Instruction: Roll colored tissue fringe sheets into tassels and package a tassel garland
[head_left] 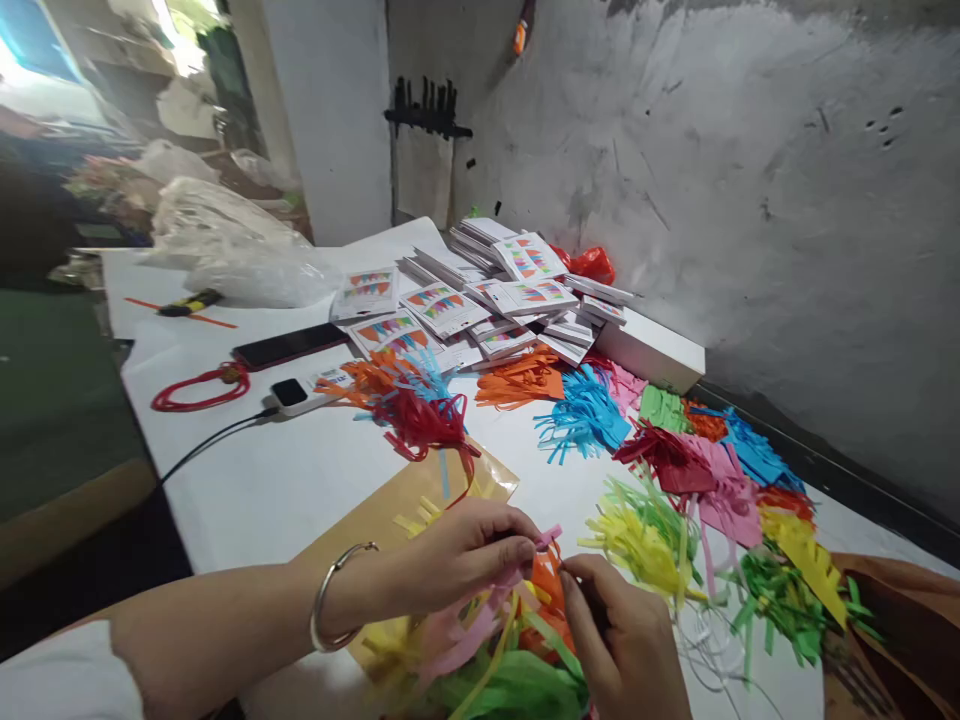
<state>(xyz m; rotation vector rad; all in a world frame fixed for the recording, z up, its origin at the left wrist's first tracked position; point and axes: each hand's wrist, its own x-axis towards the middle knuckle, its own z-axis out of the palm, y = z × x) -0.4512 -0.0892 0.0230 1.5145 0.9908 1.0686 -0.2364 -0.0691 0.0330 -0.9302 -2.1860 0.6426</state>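
Note:
Over the table's front edge, my left hand (457, 550) is closed in a pinch on the twisted end of a pink paper tassel (550, 537). Its fingertips almost meet those of my right hand (626, 630), which pinches an orange paper strip (549, 590) close to that end. Beneath both hands hang green fringed paper (510, 685) and yellow fringed paper (390, 640). A clear-and-brown flat bag (360, 510) lies under my left forearm. Right of my right hand, thin white string (709, 635) lies in loose loops.
Fringed tassels in blue (589, 410), crimson (667, 455) and other colours run along the right. Behind stand piled printed packs (450, 310) and a white box (652, 350). A phone (289, 345), a cabled white device (292, 395), red cord (199, 390) and cutter (191, 303) lie left.

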